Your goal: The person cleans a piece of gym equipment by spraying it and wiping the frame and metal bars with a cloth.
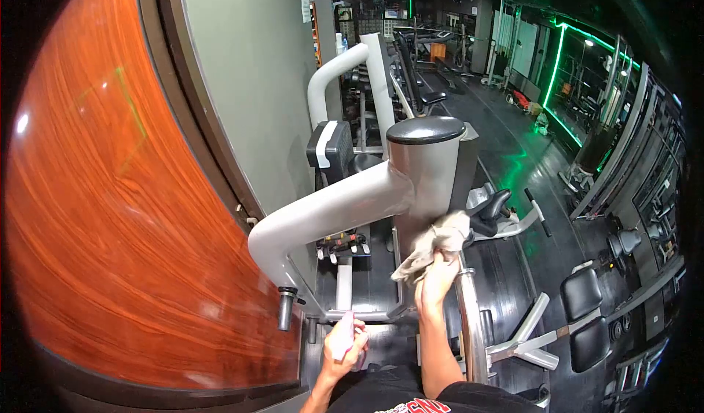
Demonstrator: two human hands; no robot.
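My right hand (438,277) is closed around a crumpled pale cloth (445,238), slightly blurred. The cloth lies against the lower part of a thick grey upright post (427,174) of a gym machine, capped in shiny black. Lower down, near my body, my left hand (345,345) grips a pale pink-and-white object (342,337), whose kind I cannot make out. From the post a bent grey arm (323,215) reaches left and ends in a black handle (285,310), above and left of my left hand.
A glossy wood-grain door (125,215) and a grey wall (249,61) stand close on the left. To the right are a chrome tube (471,325) and a black padded seat (581,293). More gym machines and a green light strip (555,64) are farther back.
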